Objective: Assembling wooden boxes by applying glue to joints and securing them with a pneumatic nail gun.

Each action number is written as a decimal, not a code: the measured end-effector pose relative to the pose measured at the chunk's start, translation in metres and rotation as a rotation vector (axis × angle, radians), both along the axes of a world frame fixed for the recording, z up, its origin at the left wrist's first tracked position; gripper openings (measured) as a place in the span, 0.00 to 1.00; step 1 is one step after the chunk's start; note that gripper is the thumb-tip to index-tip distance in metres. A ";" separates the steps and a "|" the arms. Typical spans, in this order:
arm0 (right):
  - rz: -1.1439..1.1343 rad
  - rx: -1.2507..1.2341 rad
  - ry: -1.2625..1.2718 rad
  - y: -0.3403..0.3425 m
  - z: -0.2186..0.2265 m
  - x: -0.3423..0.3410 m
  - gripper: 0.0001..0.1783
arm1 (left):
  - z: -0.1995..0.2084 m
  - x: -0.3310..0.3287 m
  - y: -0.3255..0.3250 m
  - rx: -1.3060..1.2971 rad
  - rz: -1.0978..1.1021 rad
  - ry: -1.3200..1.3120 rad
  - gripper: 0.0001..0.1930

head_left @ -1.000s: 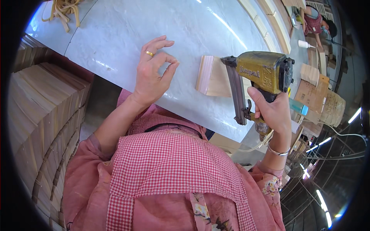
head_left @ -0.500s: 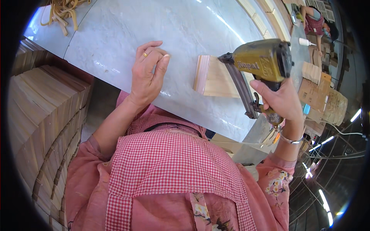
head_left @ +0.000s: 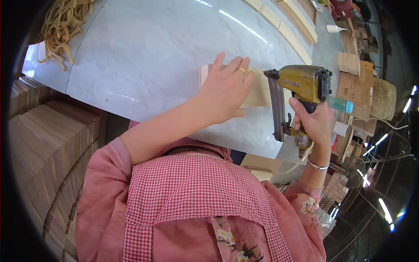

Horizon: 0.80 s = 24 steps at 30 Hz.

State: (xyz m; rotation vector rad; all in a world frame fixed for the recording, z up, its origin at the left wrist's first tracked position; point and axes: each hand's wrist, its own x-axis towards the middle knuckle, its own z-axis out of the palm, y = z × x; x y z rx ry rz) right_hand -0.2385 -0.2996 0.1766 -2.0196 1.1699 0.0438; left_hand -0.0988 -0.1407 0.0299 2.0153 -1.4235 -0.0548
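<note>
The right hand (head_left: pixel 310 122) is closed around the dark handle of a nail gun (head_left: pixel 302 82). Above this grip, the gun's body is yellow-brown and worn, with a black end cap; its long dark magazine stands left of the fingers. The left hand (head_left: pixel 229 89) is spread wide across a wooden piece (head_left: pixel 258 97); whether it pinches the edges, one cannot tell. This wood, pale and straight-edged, lies under the left palm, on the grey, glossy table (head_left: pixel 148 61).

Yellow nail gun (head_left: pixel 302 81), held, pale wooden piece (head_left: pixel 260 94)
</note>
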 end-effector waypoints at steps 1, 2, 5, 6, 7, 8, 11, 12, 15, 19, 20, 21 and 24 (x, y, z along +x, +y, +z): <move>0.008 0.011 -0.031 -0.001 -0.002 -0.001 0.18 | -0.001 -0.003 -0.008 0.104 -0.034 -0.016 0.33; 0.018 0.023 -0.062 -0.003 -0.004 -0.002 0.18 | -0.002 -0.004 -0.013 0.209 -0.066 -0.032 0.36; 0.042 0.017 -0.023 -0.010 -0.005 -0.004 0.17 | -0.006 -0.004 -0.017 0.163 -0.073 -0.004 0.35; 0.059 0.016 -0.002 -0.013 -0.006 -0.004 0.17 | -0.008 -0.003 -0.017 0.142 -0.072 0.013 0.35; 0.076 0.015 0.020 -0.014 -0.006 -0.004 0.16 | -0.009 -0.003 -0.017 0.122 -0.070 0.030 0.35; 0.074 0.016 0.019 -0.016 -0.007 -0.003 0.16 | -0.009 -0.002 -0.018 0.123 -0.071 0.028 0.35; 0.081 0.015 0.033 -0.018 -0.007 -0.002 0.16 | -0.009 -0.001 -0.019 0.106 -0.078 0.036 0.34; 0.082 0.013 0.038 -0.018 -0.007 -0.002 0.16 | -0.009 -0.001 -0.019 0.099 -0.081 0.039 0.34; 0.066 0.024 0.051 -0.018 -0.007 0.000 0.16 | -0.011 -0.002 -0.019 0.094 -0.075 0.035 0.33; 0.035 0.037 0.055 -0.016 -0.007 0.001 0.16 | -0.013 -0.002 -0.018 0.070 -0.078 0.033 0.32; 0.028 0.045 0.043 -0.015 -0.007 0.001 0.16 | -0.013 -0.002 -0.017 0.060 -0.079 0.035 0.32; 0.021 0.052 0.031 -0.014 -0.008 0.001 0.16 | -0.014 -0.002 -0.017 0.049 -0.079 0.036 0.32; -0.004 0.043 0.028 -0.013 -0.009 0.000 0.16 | -0.013 -0.002 -0.017 0.031 -0.083 0.033 0.31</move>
